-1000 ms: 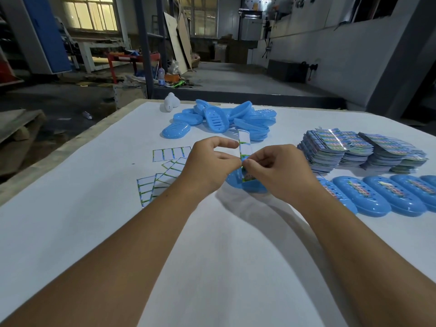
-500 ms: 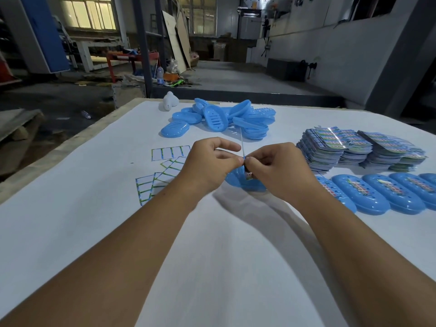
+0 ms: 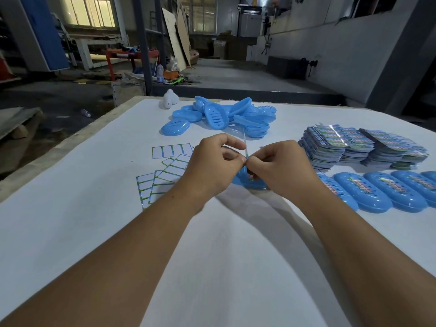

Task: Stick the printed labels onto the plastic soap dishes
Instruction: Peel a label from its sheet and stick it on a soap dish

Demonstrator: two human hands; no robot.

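Observation:
My left hand (image 3: 212,165) and my right hand (image 3: 279,167) meet fingertip to fingertip above a blue soap dish (image 3: 245,181), which lies on the white table and is mostly hidden under them. Both pinch a thin label strip (image 3: 245,147) that stands edge-on and rises from the pinch point. A pile of unlabelled blue soap dishes (image 3: 219,116) lies at the back centre. Stacks of printed labels (image 3: 358,147) sit at the right. In front of those stacks runs a row of labelled dishes (image 3: 382,190).
Several used backing sheets (image 3: 165,166) with green-edged blank cells lie left of my hands. A small white object (image 3: 170,101) stands near the table's far edge. The table's left edge (image 3: 59,149) runs diagonally, with workshop floor beyond it.
The label strip has turned from face-on to edge-on between my fingers. Both hands stay pinched together over the dish with almost no shift.

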